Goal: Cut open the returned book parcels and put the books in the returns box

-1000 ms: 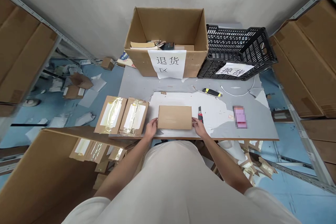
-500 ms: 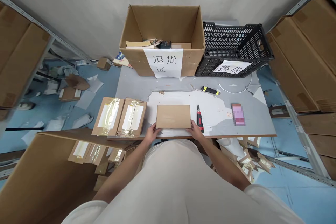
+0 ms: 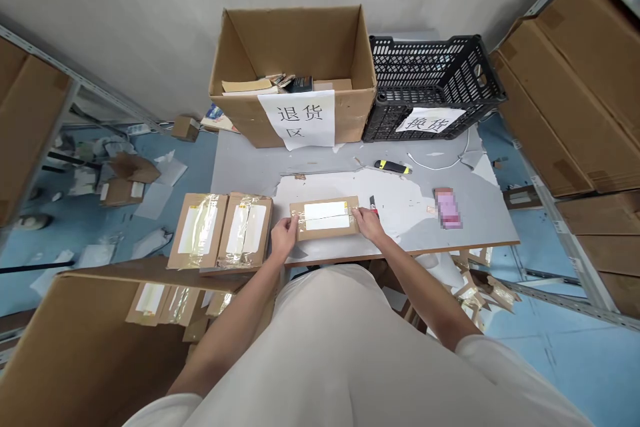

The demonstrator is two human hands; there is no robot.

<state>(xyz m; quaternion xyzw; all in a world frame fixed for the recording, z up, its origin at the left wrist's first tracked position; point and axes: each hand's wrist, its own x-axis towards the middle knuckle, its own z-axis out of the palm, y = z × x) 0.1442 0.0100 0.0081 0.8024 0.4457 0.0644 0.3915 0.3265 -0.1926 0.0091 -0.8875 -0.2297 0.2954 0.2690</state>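
A small cardboard box [image 3: 325,230] with a white label and clear tape on its visible face is held between my two hands at the front of the table. My left hand [image 3: 284,238] grips its left end, thumb on the face. At the other end my right hand [image 3: 369,221] is closed on the box, partly covering a red and black box cutter [image 3: 373,203] lying behind it. Two taped, labelled cardboard boxes [image 3: 199,230] stand side by side to the left of my left hand.
At the table's back stand a big open carton [image 3: 235,110] with a paper sign and a black plastic crate [image 3: 380,121]. A yellow and black cutter [image 3: 393,167], a white cable [image 3: 440,167] and a pink blurred item [image 3: 449,207] lie rightward. A large open carton [image 3: 100,340] fills the lower left.
The box has been turned in my hands: its plain face showed before, and a labelled, taped face shows now. My right hand has moved up and now partly hides the red cutter.
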